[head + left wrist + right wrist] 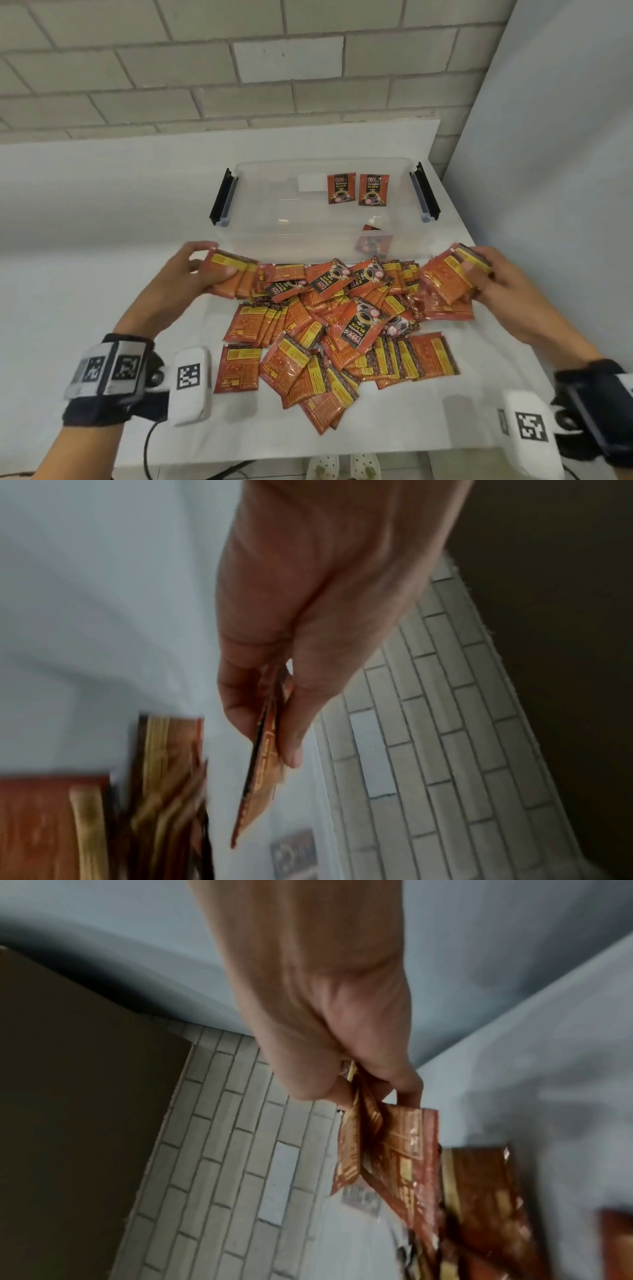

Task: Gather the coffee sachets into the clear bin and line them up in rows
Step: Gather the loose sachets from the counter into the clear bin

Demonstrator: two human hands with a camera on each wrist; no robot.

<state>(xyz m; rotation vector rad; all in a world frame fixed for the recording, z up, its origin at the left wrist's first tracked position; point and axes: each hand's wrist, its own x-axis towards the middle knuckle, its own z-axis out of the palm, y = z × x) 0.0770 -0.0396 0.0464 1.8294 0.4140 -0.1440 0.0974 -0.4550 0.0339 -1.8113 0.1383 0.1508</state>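
Loose sachets [329, 329] cover the table [102, 274]; left hand [191, 270] and right hand [493, 274] each pinch a small stack before the clear bin [274, 219].

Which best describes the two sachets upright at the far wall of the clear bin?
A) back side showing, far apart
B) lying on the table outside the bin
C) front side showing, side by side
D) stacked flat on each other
C: the two sachets stand side by side against the far wall of the clear bin, their printed fronts with the coffee cup facing the camera.
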